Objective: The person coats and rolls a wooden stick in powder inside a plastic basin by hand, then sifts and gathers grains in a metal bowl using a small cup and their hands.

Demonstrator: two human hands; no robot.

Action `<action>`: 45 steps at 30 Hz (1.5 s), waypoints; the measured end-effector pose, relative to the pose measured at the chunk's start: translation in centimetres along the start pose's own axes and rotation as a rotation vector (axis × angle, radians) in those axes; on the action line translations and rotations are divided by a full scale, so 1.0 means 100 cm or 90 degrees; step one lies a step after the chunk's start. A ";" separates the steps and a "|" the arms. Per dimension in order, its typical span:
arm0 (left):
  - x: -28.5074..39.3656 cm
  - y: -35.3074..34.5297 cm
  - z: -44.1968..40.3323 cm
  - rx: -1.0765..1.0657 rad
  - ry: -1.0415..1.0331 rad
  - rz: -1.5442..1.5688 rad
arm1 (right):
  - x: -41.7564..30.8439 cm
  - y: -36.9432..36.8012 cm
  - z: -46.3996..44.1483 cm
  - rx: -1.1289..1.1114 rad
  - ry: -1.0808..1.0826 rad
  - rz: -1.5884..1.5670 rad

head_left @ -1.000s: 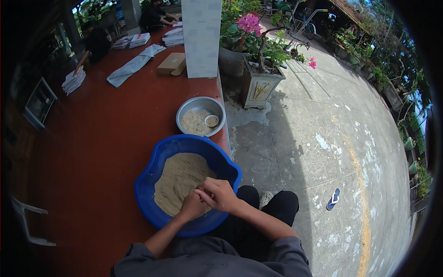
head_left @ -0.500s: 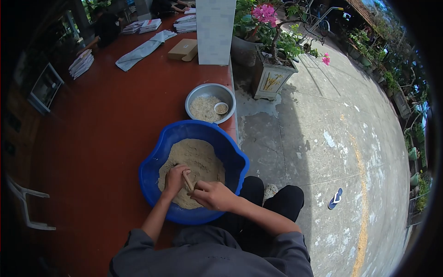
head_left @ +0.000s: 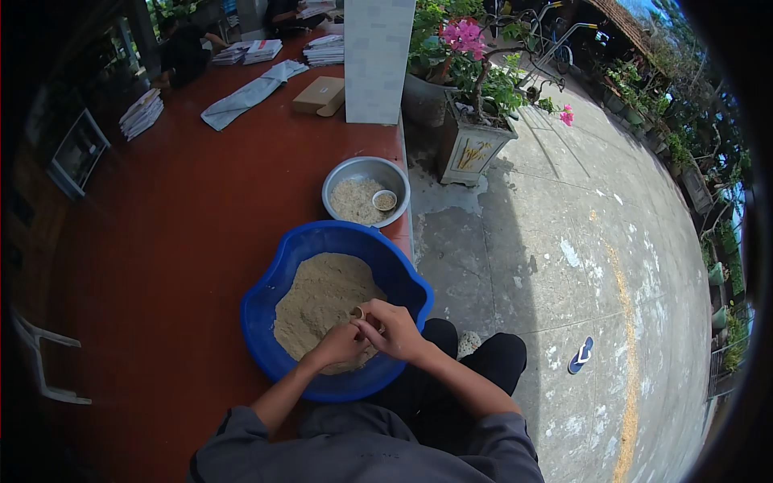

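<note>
A wide blue plastic basin [head_left: 262,298] sits in front of me, with a bed of fine tan powder [head_left: 326,286] in it. Both hands meet over the near right part of the powder. My right hand [head_left: 393,328] is closed around a small tan tube [head_left: 358,312], whose round end shows above the fingers. Just to its left, my left hand [head_left: 342,342] has its fingers drawn together against the right one; what they pinch is hidden. Beyond the basin stands a metal bowl [head_left: 332,183] of pale flakes or grains, with a small round cup [head_left: 384,200] inside.
The red floor [head_left: 161,266] ends at a ledge on the right, beside grey concrete paving [head_left: 515,249]. A tiled pillar [head_left: 378,64], a cardboard box [head_left: 319,96] and stacks of paper [head_left: 324,50] stand farther back. Another person [head_left: 183,52] sits far left. A sandal [head_left: 580,355] lies right.
My right hand has risen and turned, bringing the tube upright. My left hand has moved right and nearer to me, against the right hand. The view has tilted slightly.
</note>
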State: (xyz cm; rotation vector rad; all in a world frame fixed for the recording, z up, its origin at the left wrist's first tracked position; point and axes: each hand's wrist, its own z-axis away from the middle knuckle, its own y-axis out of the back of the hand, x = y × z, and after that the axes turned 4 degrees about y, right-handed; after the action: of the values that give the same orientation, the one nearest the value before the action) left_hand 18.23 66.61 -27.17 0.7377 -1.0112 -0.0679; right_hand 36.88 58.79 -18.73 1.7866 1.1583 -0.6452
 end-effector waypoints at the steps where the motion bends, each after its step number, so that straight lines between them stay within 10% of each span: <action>1: 0.012 0.011 0.005 -0.047 0.066 -0.028 | 0.005 0.004 -0.003 0.007 -0.053 0.012; 7: -0.017 0.040 0.016 0.072 0.061 -0.112 | 0.018 0.004 -0.003 0.028 -0.162 -0.014; 16: -0.050 0.022 -0.019 0.324 -0.187 -0.111 | -0.022 -0.022 0.011 -0.196 0.155 0.079; 20: -0.010 0.002 0.015 0.056 -0.209 0.168 | -0.023 -0.017 0.007 -0.169 0.187 0.088; 31: -0.007 0.040 0.027 0.078 0.078 -0.111 | -0.001 0.009 -0.003 0.009 -0.159 -0.008; 45: -0.019 0.019 0.025 0.111 -0.068 -0.026 | -0.030 -0.006 0.002 -0.112 0.175 0.089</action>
State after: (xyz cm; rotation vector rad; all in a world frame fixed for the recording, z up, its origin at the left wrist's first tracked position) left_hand 14.73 67.46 -26.72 0.9225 -1.1136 -0.0554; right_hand 35.04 57.37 -16.67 1.8230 1.2168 -0.2117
